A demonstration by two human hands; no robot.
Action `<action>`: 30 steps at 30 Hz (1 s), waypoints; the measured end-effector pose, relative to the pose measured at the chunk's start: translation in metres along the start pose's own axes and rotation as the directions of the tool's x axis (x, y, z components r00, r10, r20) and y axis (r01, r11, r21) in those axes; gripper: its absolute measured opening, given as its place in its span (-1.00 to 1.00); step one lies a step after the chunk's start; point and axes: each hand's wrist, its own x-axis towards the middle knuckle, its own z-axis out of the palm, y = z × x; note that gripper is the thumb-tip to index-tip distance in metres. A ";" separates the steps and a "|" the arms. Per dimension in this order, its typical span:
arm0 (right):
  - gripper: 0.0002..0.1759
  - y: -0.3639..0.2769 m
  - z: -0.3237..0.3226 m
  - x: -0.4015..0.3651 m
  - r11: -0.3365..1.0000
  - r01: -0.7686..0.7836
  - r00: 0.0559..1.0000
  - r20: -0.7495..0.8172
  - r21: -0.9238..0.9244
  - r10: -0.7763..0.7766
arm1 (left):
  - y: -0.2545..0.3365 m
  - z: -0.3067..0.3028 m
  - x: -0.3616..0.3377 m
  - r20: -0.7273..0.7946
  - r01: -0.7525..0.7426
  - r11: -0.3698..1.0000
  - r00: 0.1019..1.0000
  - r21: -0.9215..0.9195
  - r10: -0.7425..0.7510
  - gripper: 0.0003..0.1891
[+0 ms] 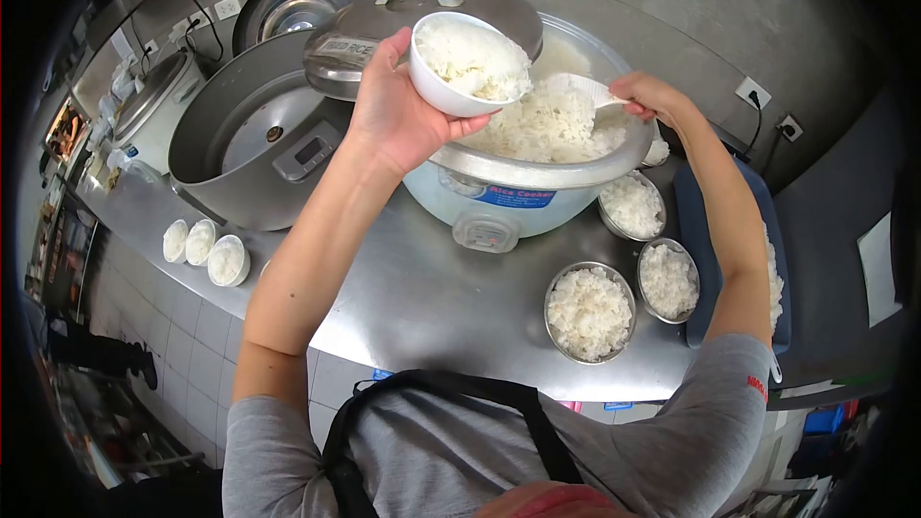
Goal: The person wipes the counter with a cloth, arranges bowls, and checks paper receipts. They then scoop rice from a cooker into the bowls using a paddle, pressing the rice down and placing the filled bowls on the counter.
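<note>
left hand (393,110): closed around the white bowl (438,86), thumb on the near rim, fingers cupped under the far wall. the bowl is held in the air, tilted slightly toward the right, directly above the left rim of the rice cooker (508,197). it is loaded with a heap of rice (475,58) rising over the rim.

handling, as judged: the bowl is rigid, smooth and glazed-looking, likely slippery if damp and warm from its load. it is light when empty and moderately weighted now. the best hold is rim plus underside, as observed, kept level. the rice is soft, sticky and clumping, and the heap could shed grains if tipped further.

right hand (652,96): gripping the handle of a white rice paddle (576,88), blade resting on the rice mass (547,134) inside the cooker, just right of the bowl.

surroundings: the cooker's lid (480,5) leans behind the bowl, on the far side. three steel bowls (589,312) filled with rice stand near and right of the cooker on the steel counter (432,297), beside a blue tray (705,221). three small white bowls (225,261) sit at the left counter edge. a second cooker (254,134) stands to the left, its contents not visible.
</note>
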 end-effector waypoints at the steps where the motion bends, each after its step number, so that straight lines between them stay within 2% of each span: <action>1: -0.80 -0.003 -0.003 -0.008 0.997 -0.015 1.000 0.007 0.077 0.015 | -0.003 0.000 0.002 -0.019 0.009 1.000 1.000 -0.002 -0.009 -0.35; 4: -0.80 -0.012 -0.016 -0.029 0.989 0.002 0.999 -0.036 0.146 0.003 | -0.015 0.004 0.011 -0.071 0.037 0.999 0.997 0.002 -0.037 -0.36; 7: -0.79 -0.014 -0.022 -0.048 0.941 0.184 0.977 -0.159 0.285 -0.143 | -0.029 0.006 0.030 -0.066 0.057 0.998 0.996 -0.013 -0.058 -0.37; 8: -0.78 -0.021 -0.019 -0.059 0.940 0.245 0.957 -0.213 0.237 -0.196 | -0.035 0.009 0.037 -0.056 0.064 0.998 0.996 -0.023 -0.065 -0.37; 10: -0.73 -0.042 0.001 -0.083 0.926 0.354 0.902 -0.311 0.132 -0.300 | -0.046 0.021 0.047 -0.102 0.051 0.997 0.993 -0.066 -0.058 -0.38; 13: -0.69 -0.040 0.029 -0.094 0.897 0.427 0.765 -0.484 -0.113 -0.425 | -0.060 0.027 0.067 -0.125 0.034 0.996 0.991 -0.084 -0.045 -0.42; 14: -0.70 -0.041 0.036 -0.100 0.859 0.420 0.715 -0.477 -0.293 -0.512 | -0.063 0.029 0.069 -0.119 0.028 0.997 0.992 -0.073 -0.036 -0.43; 16: -0.72 -0.041 0.048 -0.110 0.702 0.355 0.620 -0.406 -0.618 -0.671 | -0.068 0.032 0.073 -0.109 0.014 0.999 0.994 -0.050 -0.019 -0.44; 17: -0.68 -0.036 0.053 -0.107 0.621 0.347 0.545 -0.389 -0.703 -0.743 | -0.068 0.035 0.073 -0.110 0.020 0.999 0.994 -0.043 -0.025 -0.45; 20: -0.66 -0.032 0.066 -0.108 0.400 0.321 0.452 -0.232 -0.859 -0.861 | -0.068 0.040 0.076 -0.119 0.029 0.999 0.992 -0.029 -0.033 -0.47; 21: -0.65 -0.038 0.069 -0.111 0.422 0.273 0.515 -0.239 -0.865 -0.823 | -0.068 0.040 0.079 -0.124 0.025 0.999 0.992 -0.032 -0.029 -0.47; 24: -0.66 -0.050 0.052 -0.118 0.411 0.287 0.515 -0.223 -0.865 -0.828 | -0.061 0.041 0.076 -0.135 -0.031 0.999 0.990 0.010 0.032 -0.47; 27: -0.67 -0.062 0.017 -0.110 0.697 0.146 0.625 -0.481 -0.702 -0.615 | -0.049 0.039 0.064 -0.153 -0.044 0.999 0.987 0.023 0.047 -0.46; 30: -0.67 -0.045 0.005 -0.059 0.477 -0.211 0.789 -0.437 -0.853 -0.433 | -0.040 0.031 0.050 -0.140 -0.060 0.998 0.988 -0.011 0.058 -0.41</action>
